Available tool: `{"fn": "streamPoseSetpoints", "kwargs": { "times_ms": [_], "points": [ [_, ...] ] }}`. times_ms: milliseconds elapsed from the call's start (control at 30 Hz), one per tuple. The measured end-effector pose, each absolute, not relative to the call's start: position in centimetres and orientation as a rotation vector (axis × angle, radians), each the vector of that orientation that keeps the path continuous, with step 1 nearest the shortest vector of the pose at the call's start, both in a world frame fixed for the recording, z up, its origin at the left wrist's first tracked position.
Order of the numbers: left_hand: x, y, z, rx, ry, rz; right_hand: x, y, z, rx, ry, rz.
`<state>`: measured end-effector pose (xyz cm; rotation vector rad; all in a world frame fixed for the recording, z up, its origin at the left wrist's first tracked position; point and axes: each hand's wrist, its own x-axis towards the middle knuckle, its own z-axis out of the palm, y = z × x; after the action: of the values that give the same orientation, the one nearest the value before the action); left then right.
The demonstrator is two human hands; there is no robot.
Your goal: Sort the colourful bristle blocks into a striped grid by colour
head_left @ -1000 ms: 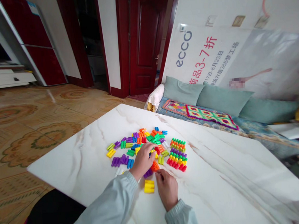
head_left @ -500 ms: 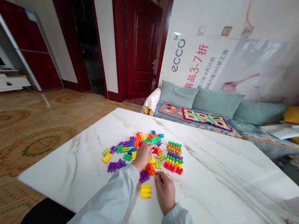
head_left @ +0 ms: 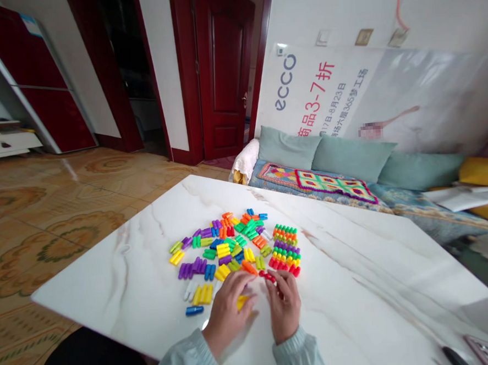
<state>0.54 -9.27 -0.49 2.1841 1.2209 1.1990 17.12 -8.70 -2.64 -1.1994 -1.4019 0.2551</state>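
Many small plastic blocks (head_left: 227, 244) in several colours lie scattered on a white marble table (head_left: 358, 296). To their right sits a flat panel of joined blocks (head_left: 286, 250) in coloured rows. My left hand (head_left: 229, 310) rests near the table's front edge, fingers curled over a yellow block (head_left: 242, 301). Close beside it, my right hand (head_left: 284, 304) pinches a small red block (head_left: 268, 275) at its fingertips, just below the panel. Both hands are closed.
A sofa with teal cushions (head_left: 354, 156) and a patterned blanket (head_left: 330, 184) runs behind the table. Dark red doors (head_left: 224, 68) stand beyond. A phone (head_left: 486, 349) lies at the table's lower right corner. Patterned floor tiles (head_left: 43, 217) stretch to the left.
My left hand drew back from the middle of the block pile to the front edge, uncovering blocks. My right hand shifted slightly right and now pinches a red block.
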Motion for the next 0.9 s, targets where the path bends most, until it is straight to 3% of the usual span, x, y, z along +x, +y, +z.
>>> {"fn": "streamPoseSetpoints", "kwargs": {
  "times_ms": [167,900],
  "points": [
    [0.1,-10.5,-1.1,2.449,1.04,0.877,20.0,-8.1,-4.3,-1.457,-1.183,0.233],
    [0.2,-9.9,-2.6,2.369,1.111,1.052,20.4,-6.7,-4.9,-1.566,-1.311,0.214]
  ]
}}
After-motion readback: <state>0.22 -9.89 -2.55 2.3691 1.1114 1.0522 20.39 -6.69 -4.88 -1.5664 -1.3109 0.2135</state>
